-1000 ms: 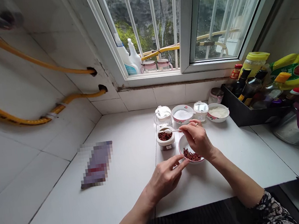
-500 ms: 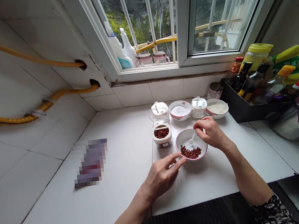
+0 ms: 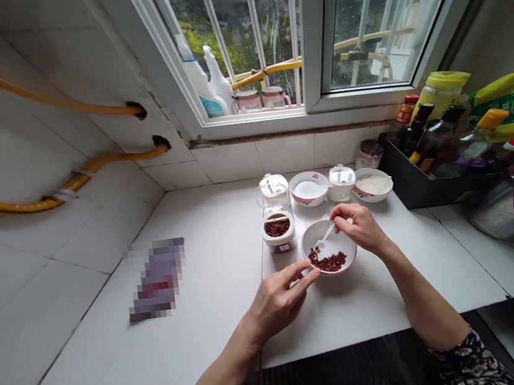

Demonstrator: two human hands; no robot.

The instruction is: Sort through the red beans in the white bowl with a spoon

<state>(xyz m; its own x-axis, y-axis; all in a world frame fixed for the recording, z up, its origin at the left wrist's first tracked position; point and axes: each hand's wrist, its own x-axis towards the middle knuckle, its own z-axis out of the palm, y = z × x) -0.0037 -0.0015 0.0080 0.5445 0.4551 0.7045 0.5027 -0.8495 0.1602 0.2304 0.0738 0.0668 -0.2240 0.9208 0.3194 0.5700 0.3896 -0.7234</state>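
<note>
A white bowl point(image 3: 348, 245) with a pink rim stands on the counter, with small dark red peppercorns point(image 3: 331, 262) in its lower part. My right hand point(image 3: 359, 227) pinches the handle of a small white spoon point(image 3: 328, 232), whose tip is among the peppercorns at the bowl's left side. At the bowl's lower left edge, my left hand point(image 3: 284, 298) touches the rim with its fingertips, the fingers somewhat apart. An open jar point(image 3: 278, 230) of the same peppercorns stands just left of the bowl.
Behind are a clear-lidded jar point(image 3: 275, 185), a bowl of white grains point(image 3: 309, 190), a white-lidded jar point(image 3: 342, 183) and a bowl of pale powder point(image 3: 372, 185). A black box point(image 3: 418, 188) of bottles and a metal pot point(image 3: 494, 216) stand right; a blurred packet point(image 3: 158, 279) lies left.
The spoon in my right hand has moved left and down into the peppercorns, and my right hand has shifted slightly left. My left hand has stayed at the rim.
</note>
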